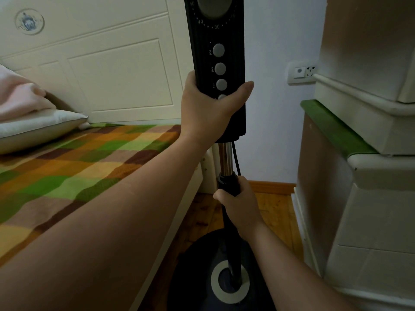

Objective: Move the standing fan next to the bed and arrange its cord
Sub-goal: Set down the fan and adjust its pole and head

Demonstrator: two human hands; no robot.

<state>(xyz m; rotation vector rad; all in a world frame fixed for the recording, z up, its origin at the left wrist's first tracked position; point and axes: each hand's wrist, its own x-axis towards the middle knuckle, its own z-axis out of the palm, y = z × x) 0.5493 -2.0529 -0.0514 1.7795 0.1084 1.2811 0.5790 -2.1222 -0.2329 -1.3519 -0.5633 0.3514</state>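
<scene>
The black standing fan [219,37] stands upright in the gap between the bed [74,167] and a cabinet. Its control panel with a timer dial and numbered grey buttons fills the top middle of the view; its head is out of frame. My left hand [208,108] grips the lower part of the control panel. My right hand [239,205] is wrapped around the black pole just below the chrome tube. The round dark base [195,272] sits on the wooden floor. A thin black cord [235,158] runs down beside the chrome tube; its far end is hidden.
The bed has a checked green, orange and brown cover, pillows [33,122] at the left and a cream headboard [107,70]. A wall socket [302,72] sits on the back wall. A cream and brown cabinet [359,176] stands close on the right.
</scene>
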